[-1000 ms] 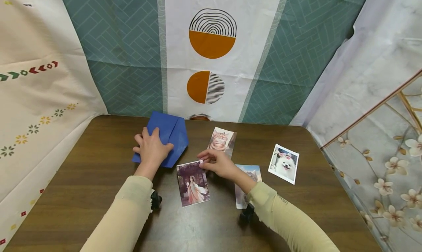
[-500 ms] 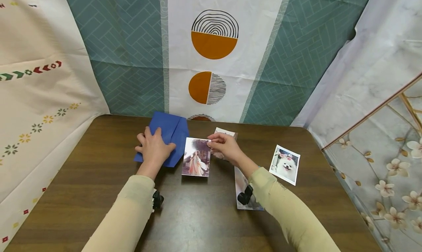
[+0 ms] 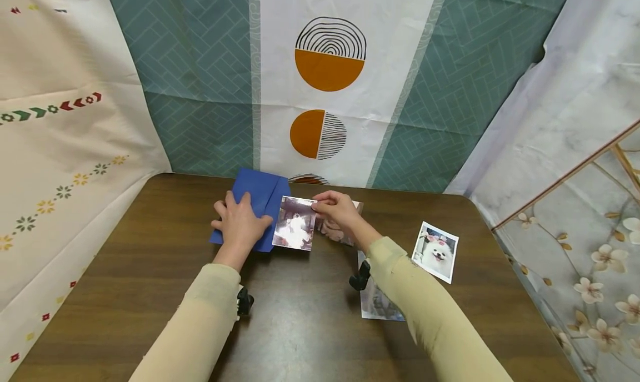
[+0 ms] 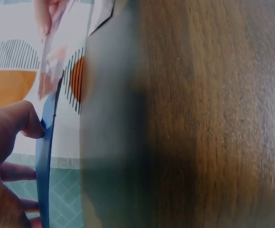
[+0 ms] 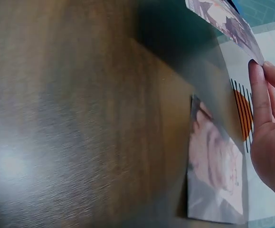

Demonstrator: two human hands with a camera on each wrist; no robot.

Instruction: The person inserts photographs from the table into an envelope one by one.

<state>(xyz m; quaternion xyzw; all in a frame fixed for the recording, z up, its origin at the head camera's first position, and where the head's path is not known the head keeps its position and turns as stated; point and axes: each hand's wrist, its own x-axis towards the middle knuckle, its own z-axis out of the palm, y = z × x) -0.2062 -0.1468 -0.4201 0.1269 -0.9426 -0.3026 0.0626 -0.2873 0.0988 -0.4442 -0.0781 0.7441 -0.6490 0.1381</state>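
My left hand (image 3: 242,224) rests with spread fingers on a blue envelope (image 3: 255,190) at the back left of the table. In the left wrist view, the thumb and fingertips touch the thin blue envelope (image 4: 44,161). My right hand (image 3: 340,212) pinches a photo print (image 3: 294,226) by its upper right corner, thumb against fingers. Glare whitens the print's middle. Held above the table, its left part overlaps the envelope's right side in the head view; whether they touch I cannot tell. A cat photo (image 5: 215,166) lies under the right hand, partly hidden in the head view.
Another photo (image 3: 375,301) lies partly beneath my right forearm. Farther right on the brown wooden table (image 3: 300,337) is a white-bordered dog photo (image 3: 436,253). A patterned cloth (image 3: 215,93) hangs behind the table's back edge, with more cloth at both sides.
My right hand has lifted the photo print off the table and carried it up and back to the envelope's right side. The left hand stays on the envelope. The view has shifted slightly.
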